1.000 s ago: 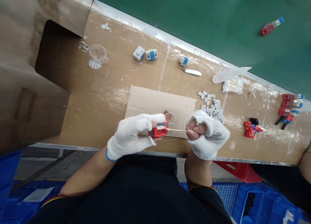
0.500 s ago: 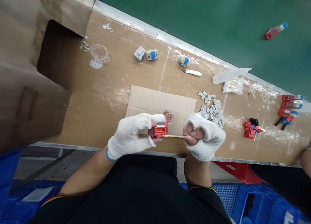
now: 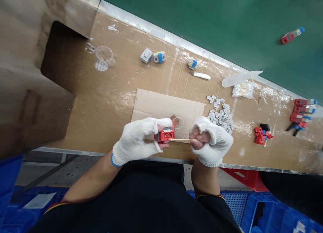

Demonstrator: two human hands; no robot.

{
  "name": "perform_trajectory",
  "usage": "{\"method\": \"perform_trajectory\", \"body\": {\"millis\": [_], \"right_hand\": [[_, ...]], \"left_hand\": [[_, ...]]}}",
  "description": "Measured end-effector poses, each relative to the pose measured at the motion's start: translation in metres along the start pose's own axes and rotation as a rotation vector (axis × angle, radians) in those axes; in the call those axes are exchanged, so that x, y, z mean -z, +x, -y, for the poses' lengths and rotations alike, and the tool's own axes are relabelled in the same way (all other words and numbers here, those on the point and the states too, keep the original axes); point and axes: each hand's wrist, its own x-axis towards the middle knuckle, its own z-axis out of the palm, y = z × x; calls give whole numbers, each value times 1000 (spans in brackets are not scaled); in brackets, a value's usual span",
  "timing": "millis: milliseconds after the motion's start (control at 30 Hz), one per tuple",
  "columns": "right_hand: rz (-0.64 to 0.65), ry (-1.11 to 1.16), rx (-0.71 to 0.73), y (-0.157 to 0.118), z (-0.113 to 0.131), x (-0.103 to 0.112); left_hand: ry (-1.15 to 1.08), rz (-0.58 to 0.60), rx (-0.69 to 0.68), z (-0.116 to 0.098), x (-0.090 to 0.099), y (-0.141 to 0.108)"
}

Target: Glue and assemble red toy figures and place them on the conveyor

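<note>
My left hand [image 3: 140, 138], in a white fingerless-tip glove, pinches a red and grey plastic block [image 3: 165, 135] between thumb and fingers, its hollow face turned up. My right hand [image 3: 210, 140], gloved the same way, grips a cotton swab [image 3: 181, 139] by its stick. The swab's far tip touches the lower right edge of the block's hollow face. Just beyond the block, a small clear cup [image 3: 178, 122] with something reddish in it stands on a cardboard sheet [image 3: 151, 103]. A heap of small grey plates [image 3: 220, 118] lies beyond my right hand.
Along the back of the table are grey blocks with blue bands [image 3: 159, 57], a white-handled knife [image 3: 201, 75] and a bag of cotton swabs [image 3: 242, 90]. Red toy parts [image 3: 259, 136] lie to the right. A metal housing [image 3: 58, 101] borders the left; a green surface [image 3: 189, 17] runs behind.
The swab tip has moved slightly up, from the block's lower side onto the edge of its hollow face. Both hands keep their grips. A person's arm at the right edge has left the view.
</note>
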Motion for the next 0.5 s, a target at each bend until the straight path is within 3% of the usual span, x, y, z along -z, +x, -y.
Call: {"method": "perform_trajectory", "body": {"millis": [267,500], "right_hand": [[16,-3,14,2,2,-3],[-12,-22,16,0,0,5]], "left_hand": [[-53,-16,10,4,-1,-5],[-81,-30,120,7,2,-11]]}}
